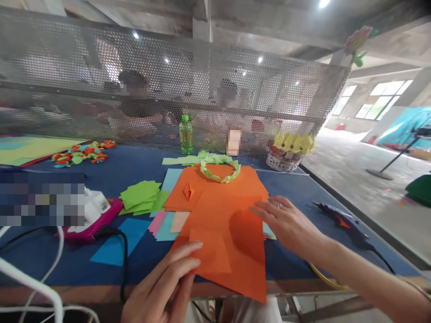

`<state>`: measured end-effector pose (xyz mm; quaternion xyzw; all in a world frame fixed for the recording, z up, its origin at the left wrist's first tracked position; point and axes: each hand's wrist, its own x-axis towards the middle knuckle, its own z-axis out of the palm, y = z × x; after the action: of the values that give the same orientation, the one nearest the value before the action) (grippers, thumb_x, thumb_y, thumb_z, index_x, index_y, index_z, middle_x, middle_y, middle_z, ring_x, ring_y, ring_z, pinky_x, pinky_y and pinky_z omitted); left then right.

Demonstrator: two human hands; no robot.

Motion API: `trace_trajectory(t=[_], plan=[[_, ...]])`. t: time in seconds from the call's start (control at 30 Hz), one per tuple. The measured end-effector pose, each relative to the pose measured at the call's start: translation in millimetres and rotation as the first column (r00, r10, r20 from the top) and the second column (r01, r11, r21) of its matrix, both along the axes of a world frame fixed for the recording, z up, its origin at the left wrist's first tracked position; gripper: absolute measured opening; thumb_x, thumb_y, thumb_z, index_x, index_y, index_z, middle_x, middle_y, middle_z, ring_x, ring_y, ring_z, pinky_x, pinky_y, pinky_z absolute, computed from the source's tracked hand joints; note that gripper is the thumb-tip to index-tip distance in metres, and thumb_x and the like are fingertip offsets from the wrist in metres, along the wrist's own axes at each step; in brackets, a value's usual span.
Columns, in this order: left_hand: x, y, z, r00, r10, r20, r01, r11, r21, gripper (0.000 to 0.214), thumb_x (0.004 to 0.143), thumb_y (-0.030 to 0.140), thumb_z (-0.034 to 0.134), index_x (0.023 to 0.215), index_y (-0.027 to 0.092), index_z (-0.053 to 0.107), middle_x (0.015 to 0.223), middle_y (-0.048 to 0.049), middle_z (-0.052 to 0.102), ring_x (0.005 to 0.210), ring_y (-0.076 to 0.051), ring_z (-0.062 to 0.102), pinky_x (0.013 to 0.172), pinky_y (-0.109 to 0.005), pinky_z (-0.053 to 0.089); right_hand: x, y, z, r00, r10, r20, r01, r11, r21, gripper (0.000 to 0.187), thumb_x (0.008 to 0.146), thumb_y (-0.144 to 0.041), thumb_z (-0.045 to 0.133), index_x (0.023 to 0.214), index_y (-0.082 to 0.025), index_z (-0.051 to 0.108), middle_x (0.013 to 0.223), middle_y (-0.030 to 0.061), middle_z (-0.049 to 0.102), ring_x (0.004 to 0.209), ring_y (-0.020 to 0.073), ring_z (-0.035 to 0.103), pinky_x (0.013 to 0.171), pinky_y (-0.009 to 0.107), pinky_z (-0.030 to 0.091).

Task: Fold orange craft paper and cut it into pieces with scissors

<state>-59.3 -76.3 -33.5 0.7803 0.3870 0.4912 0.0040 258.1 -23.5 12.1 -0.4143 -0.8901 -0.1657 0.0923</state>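
Holding: my left hand (pixel 161 287) grips the small orange square (pixel 210 256) by its near left corner, with my fingers closed over the top and my thumb hidden beneath.
Square's place: it lies flat on the near end of the large orange sheet (pixel 235 211), just by the table's front edge.
Sheet: it runs away from me across the blue table (pixel 296 188), and its near corner hangs past the edge.
On the sheet: a little folded orange piece (pixel 188 191) sits toward the left, and a green paper ring (pixel 220 170) lies at the far end.
Right hand: my right hand (pixel 286 222) is spread wide and palm down at the sheet's right edge, holding nothing. I cannot tell whether the fingertips press the paper.
Left of the sheet: green paper squares (pixel 141 196), pink and pale blue scraps, a blue sheet (pixel 117 244) and a pink device (pixel 97 215) with a black cable.
Right of the sheet: a glue gun (pixel 340 220) lies well apart from my hand.
Far edge: a green bottle (pixel 186 134) and a basket (pixel 283 162) topped with yellow paper points.
Room: a perforated metal screen (pixel 168 80) stands behind the table with people seated beyond it. There is a concrete floor and windows to the right.
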Motion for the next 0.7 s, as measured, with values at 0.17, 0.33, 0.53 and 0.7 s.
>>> trace_trajectory(t=[0.17, 0.33, 0.53, 0.7], plan=[[14, 20, -6.3, 0.984, -0.134, -0.119, 0.133, 0.991, -0.015, 0.023, 0.094, 0.003, 0.053, 0.105, 0.021, 0.062, 0.124, -0.0051, 0.070, 0.116, -0.009, 0.065, 0.107, -0.016, 0.043, -31, -79, -29.6, 0.946, 0.025, -0.325, -0.001, 0.997, 0.075, 0.038, 0.092, -0.007, 0.047, 0.125, -0.019, 0.062, 0.117, 0.0078, 0.074, 0.102, 0.0196, 0.069, 0.090, 0.033, 0.055], [33, 21, -13.5, 0.969, -0.214, -0.124, 0.209, 0.977, -0.053, 0.024, 0.093, 0.001, 0.053, 0.104, 0.020, 0.063, 0.125, -0.0055, 0.070, 0.117, -0.010, 0.065, 0.106, -0.015, 0.043, -45, -95, -62.1, 0.882, -0.032, -0.470, 0.108, 0.985, 0.135, 0.040, 0.090, -0.017, 0.064, 0.129, -0.017, 0.061, 0.117, 0.0104, 0.073, 0.104, 0.0240, 0.067, 0.091, 0.037, 0.054], [37, 21, -16.7, 0.932, -0.314, -0.181, 0.291, 0.946, -0.146, 0.029, 0.095, 0.002, 0.050, 0.113, 0.021, 0.063, 0.133, -0.0051, 0.066, 0.125, -0.012, 0.061, 0.107, -0.020, 0.046, -64, -71, -57.0, 0.786, -0.026, -0.618, 0.146, 0.979, 0.143, 0.022, 0.095, -0.015, 0.055, 0.109, -0.023, 0.070, 0.105, 0.0037, 0.076, 0.099, 0.0221, 0.066, 0.092, 0.038, 0.048], [14, 27, -10.5, 0.840, -0.170, -0.516, 0.138, 0.985, -0.100, 0.062, 0.101, 0.036, 0.051, 0.155, 0.013, 0.031, 0.155, -0.0109, 0.048, 0.142, -0.023, 0.045, 0.114, -0.034, 0.043, -59, -64, -50.7, 0.851, -0.026, -0.524, 0.137, 0.975, 0.174, 0.030, 0.098, -0.011, 0.047, 0.108, -0.025, 0.072, 0.102, -0.0042, 0.079, 0.101, 0.0210, 0.065, 0.100, 0.038, 0.037]])
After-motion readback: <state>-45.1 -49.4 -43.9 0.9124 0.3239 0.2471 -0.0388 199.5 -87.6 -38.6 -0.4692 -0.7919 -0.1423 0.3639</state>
